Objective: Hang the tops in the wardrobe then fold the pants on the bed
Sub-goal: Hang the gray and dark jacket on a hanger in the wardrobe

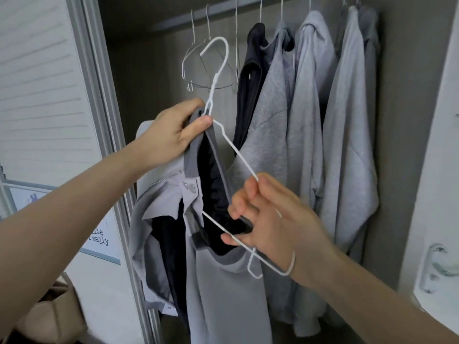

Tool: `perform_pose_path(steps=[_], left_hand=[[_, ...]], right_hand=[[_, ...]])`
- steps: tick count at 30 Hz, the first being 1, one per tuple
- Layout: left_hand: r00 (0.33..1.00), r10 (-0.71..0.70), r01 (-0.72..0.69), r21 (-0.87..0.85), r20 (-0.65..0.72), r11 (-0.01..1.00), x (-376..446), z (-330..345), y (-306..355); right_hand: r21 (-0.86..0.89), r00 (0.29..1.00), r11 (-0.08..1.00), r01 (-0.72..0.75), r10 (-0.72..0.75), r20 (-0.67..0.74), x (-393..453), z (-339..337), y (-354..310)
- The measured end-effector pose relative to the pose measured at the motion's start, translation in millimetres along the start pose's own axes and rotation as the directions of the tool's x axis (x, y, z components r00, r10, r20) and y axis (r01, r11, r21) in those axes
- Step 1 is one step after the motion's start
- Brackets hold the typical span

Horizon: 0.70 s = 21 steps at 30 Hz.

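White wire hanger tilted, hook up toward the rail, long bar running diagonally down to the right, in front of the open wardrobe. Left hand pinching grey jacket collar against the hanger neck. Right hand fingers curled round the lower hanger wire. Grey tops hanging on the rail, right of the hanger; bare hangers behind its hook.

Both arms are bare, with no sleeves. The left hand wears nothing. The right hand has a thin white band on the wrist, just behind the fingers.
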<state>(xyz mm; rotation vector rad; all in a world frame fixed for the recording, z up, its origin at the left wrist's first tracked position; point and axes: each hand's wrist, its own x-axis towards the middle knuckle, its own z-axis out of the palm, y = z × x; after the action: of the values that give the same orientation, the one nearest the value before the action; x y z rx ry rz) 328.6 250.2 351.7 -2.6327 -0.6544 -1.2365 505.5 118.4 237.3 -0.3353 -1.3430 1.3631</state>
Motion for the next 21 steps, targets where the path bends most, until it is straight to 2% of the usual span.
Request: perform_pose_path(steps=[4, 6, 8, 9, 10, 11, 12, 13, 14, 15, 16, 18, 21], left_hand=[[0.996, -0.036, 0.018, -0.214, -0.079, 0.977, 0, 6, 9], [0.991, -0.101, 0.067, -0.332, -0.086, 0.941, 2, 8, 14], [0.969, -0.184, 0.101, -0.420, -0.162, 0.902, 7, 8, 14], [0.947, -0.242, 0.120, -0.468, -0.210, 0.876, 10, 7, 13], [0.916, -0.319, 0.155, -0.523, -0.241, 0.838, 14, 4, 9], [0.881, -0.401, 0.196, -0.577, -0.251, 0.793, 16, 1, 4], [0.850, -0.467, 0.235, -0.617, -0.245, 0.751, 17, -2, -4], [0.829, -0.510, 0.268, -0.638, -0.228, 0.722, 15, -3, -12], [0.818, -0.531, 0.294, -0.634, -0.219, 0.715, 11, -2, -22], [0.817, -0.533, 0.305, -0.619, -0.220, 0.724, 6, 1, -29], [0.821, -0.521, 0.304, -0.592, -0.235, 0.746, -1, 5, -36], [0.827, -0.500, 0.311, -0.532, -0.258, 0.788, -13, 13, -48], [0.807, -0.524, 0.366, -0.465, -0.272, 0.806, -26, 19, -65]], right_hand=[[-0.088, 0.996, 0.994, -0.063, 0.058, -0.061, 1, -9, 7], [-0.022, 0.990, 0.993, -0.113, 0.111, -0.081, 5, -17, 12], [0.041, 0.978, 0.983, -0.179, 0.183, -0.098, 9, -16, 5], [-0.057, 0.967, 0.975, -0.215, 0.204, -0.150, 11, -20, 6], [-0.316, 0.965, 0.916, -0.247, 0.200, -0.172, 8, -25, 7], [-0.587, 0.955, 0.758, -0.285, 0.171, -0.242, 4, -26, 10], [-0.814, 0.980, 0.546, -0.196, 0.095, -0.173, -2, -34, 16], [-0.949, 0.998, 0.310, -0.063, 0.041, -0.053, -7, -41, 27], [-0.992, 0.998, 0.125, 0.034, 0.053, 0.041, -14, -48, 35], [-0.992, 0.990, -0.005, 0.129, 0.053, 0.128, -20, -50, 39], [-0.976, 0.985, -0.141, 0.166, 0.066, 0.158, -22, -55, 41], [-0.932, 0.987, -0.326, 0.156, 0.089, 0.134, -26, -57, 29], [-0.841, 0.983, -0.519, 0.155, -0.007, 0.186, -35, -62, 16]])
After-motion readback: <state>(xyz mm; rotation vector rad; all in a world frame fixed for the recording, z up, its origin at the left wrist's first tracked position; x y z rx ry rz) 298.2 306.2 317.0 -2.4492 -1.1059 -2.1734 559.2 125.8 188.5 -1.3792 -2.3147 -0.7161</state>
